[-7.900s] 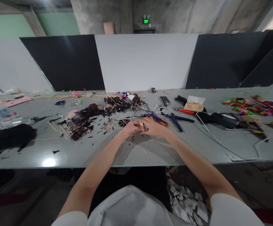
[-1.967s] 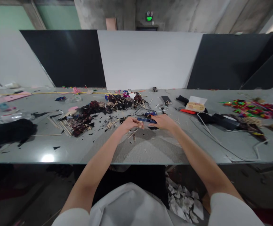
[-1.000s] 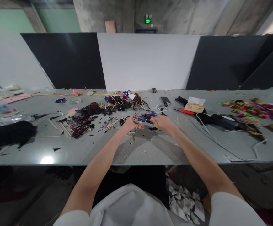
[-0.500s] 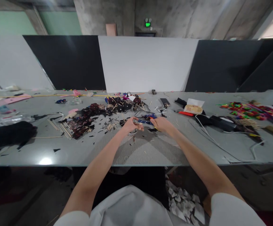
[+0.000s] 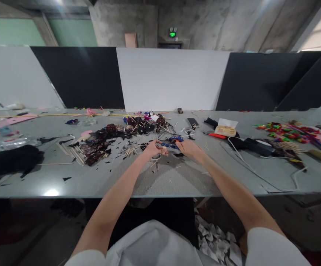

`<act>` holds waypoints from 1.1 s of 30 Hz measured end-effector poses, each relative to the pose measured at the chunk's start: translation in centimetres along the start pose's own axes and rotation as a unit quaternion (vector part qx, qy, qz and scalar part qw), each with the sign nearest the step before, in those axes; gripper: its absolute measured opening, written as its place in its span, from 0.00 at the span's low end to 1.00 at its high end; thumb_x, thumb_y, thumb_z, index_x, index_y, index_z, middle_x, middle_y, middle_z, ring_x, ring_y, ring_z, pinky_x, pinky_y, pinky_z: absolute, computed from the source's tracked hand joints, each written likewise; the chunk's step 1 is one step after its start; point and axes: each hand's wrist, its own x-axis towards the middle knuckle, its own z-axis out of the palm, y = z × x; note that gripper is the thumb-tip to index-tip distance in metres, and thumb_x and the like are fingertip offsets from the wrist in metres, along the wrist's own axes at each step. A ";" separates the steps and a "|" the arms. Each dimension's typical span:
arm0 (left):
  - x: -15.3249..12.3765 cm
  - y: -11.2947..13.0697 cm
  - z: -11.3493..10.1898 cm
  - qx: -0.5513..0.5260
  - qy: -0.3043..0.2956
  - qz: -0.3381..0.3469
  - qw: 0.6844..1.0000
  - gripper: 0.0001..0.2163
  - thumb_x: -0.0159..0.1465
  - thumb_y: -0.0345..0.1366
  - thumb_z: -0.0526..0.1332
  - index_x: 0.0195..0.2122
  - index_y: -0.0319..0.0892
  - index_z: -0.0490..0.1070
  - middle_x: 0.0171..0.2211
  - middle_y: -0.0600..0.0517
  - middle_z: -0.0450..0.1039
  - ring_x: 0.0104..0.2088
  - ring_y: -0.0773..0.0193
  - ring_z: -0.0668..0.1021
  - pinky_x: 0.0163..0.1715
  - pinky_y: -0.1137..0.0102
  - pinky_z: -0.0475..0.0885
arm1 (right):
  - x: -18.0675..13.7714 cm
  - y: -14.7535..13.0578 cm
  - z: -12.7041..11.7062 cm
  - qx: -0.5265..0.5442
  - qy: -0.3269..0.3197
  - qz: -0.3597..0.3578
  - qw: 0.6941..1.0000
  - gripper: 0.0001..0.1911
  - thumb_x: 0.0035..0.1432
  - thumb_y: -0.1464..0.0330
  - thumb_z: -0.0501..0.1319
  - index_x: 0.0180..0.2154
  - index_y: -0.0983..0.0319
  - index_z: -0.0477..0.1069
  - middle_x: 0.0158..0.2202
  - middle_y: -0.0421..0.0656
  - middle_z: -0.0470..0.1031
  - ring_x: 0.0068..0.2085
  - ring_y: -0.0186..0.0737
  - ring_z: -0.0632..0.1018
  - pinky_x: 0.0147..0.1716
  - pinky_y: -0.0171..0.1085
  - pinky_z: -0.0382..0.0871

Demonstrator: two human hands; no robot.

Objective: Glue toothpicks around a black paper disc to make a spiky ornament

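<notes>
My two hands meet over the middle of the grey table (image 5: 177, 181). My right hand (image 5: 188, 148) is closed round the handles of blue-handled pliers (image 5: 168, 145), whose jaws point left. My left hand (image 5: 152, 148) is pinched shut right at those jaws, on a small piece I cannot make out. Short wooden splinters (image 5: 160, 166) lie scattered on the table under and before both hands. Red-handled scissors (image 5: 177, 139) lie just behind the pliers.
A heap of dark paper scraps and small stick umbrellas (image 5: 133, 127) lies behind left, with wooden sticks (image 5: 74, 154) beside it. Also on the table: a black cloth (image 5: 9, 160) far left, a phone (image 5: 193, 122), a tissue pack (image 5: 226, 129), a white cable (image 5: 260, 173) and colourful pieces (image 5: 285, 130) right.
Since the oldest frame my right hand has picked up the blue pliers from the table on the right. Over the last second both hands stay together, hardly moving.
</notes>
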 end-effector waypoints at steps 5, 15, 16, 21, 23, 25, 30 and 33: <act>-0.3 0.3 -0.1 0.001 0.001 -0.005 1.000 0.35 0.46 0.38 0.82 0.48 0.42 0.61 0.32 0.45 0.84 0.30 0.52 0.87 0.39 0.62 0.78 | -0.1 -0.4 -0.1 0.002 0.000 0.013 1.000 0.36 0.77 0.56 0.37 0.42 0.64 0.81 0.42 0.57 0.84 0.44 0.52 0.84 0.46 0.42 0.72; -0.3 0.3 0.0 -0.018 0.007 -0.002 1.000 0.23 0.55 0.28 0.75 0.46 0.41 0.64 0.29 0.47 0.83 0.30 0.53 0.87 0.39 0.63 0.78 | -0.1 0.1 -1.1 0.011 0.039 0.070 0.997 0.40 0.76 0.54 0.34 0.43 0.66 0.82 0.43 0.59 0.83 0.45 0.51 0.83 0.45 0.39 0.69; -0.3 0.4 0.1 -0.021 0.008 0.000 1.000 0.23 0.55 0.28 0.75 0.45 0.41 0.65 0.29 0.46 0.83 0.30 0.53 0.87 0.39 0.63 0.78 | -0.2 0.3 -1.1 0.015 0.044 0.075 0.996 0.40 0.77 0.54 0.34 0.43 0.66 0.81 0.43 0.58 0.83 0.45 0.51 0.83 0.45 0.38 0.68; -0.5 0.6 0.2 -0.050 0.024 0.013 0.998 0.20 0.52 0.31 0.78 0.42 0.38 0.72 0.29 0.45 0.83 0.30 0.54 0.86 0.41 0.62 0.78 | -0.3 1.0 -1.2 0.043 0.066 0.087 0.993 0.37 0.77 0.54 0.36 0.48 0.64 0.80 0.44 0.55 0.84 0.47 0.51 0.82 0.43 0.38 0.67; -0.3 0.5 0.1 -0.065 0.029 0.013 0.997 0.19 0.50 0.32 0.79 0.39 0.36 0.74 0.29 0.44 0.83 0.31 0.54 0.86 0.43 0.62 0.78 | -0.3 1.2 -1.1 0.057 0.071 0.088 0.992 0.36 0.76 0.54 0.36 0.48 0.65 0.80 0.44 0.55 0.83 0.48 0.51 0.82 0.43 0.38 0.67; -0.1 0.4 0.1 -0.080 0.032 0.013 0.996 0.18 0.48 0.33 0.80 0.36 0.35 0.77 0.29 0.44 0.83 0.32 0.55 0.86 0.44 0.63 0.78 | -0.2 1.3 -0.9 0.074 0.074 0.086 0.991 0.36 0.76 0.54 0.37 0.47 0.64 0.80 0.44 0.55 0.83 0.48 0.52 0.81 0.44 0.39 0.67; 0.3 0.4 -0.3 -0.122 0.050 0.017 0.991 0.16 0.48 0.34 0.80 0.35 0.36 0.80 0.33 0.44 0.84 0.36 0.56 0.87 0.45 0.65 0.78 | 0.0 1.6 -0.6 0.136 0.080 0.074 0.985 0.34 0.74 0.49 0.43 0.39 0.63 0.79 0.42 0.57 0.82 0.48 0.54 0.81 0.46 0.41 0.68; 0.3 0.7 -0.4 -0.147 0.062 0.021 0.987 0.15 0.49 0.34 0.80 0.34 0.37 0.80 0.34 0.45 0.84 0.38 0.56 0.87 0.46 0.66 0.78 | 0.1 1.5 -0.3 0.201 0.084 0.065 0.974 0.32 0.69 0.44 0.50 0.32 0.62 0.76 0.35 0.55 0.82 0.41 0.52 0.81 0.43 0.42 0.71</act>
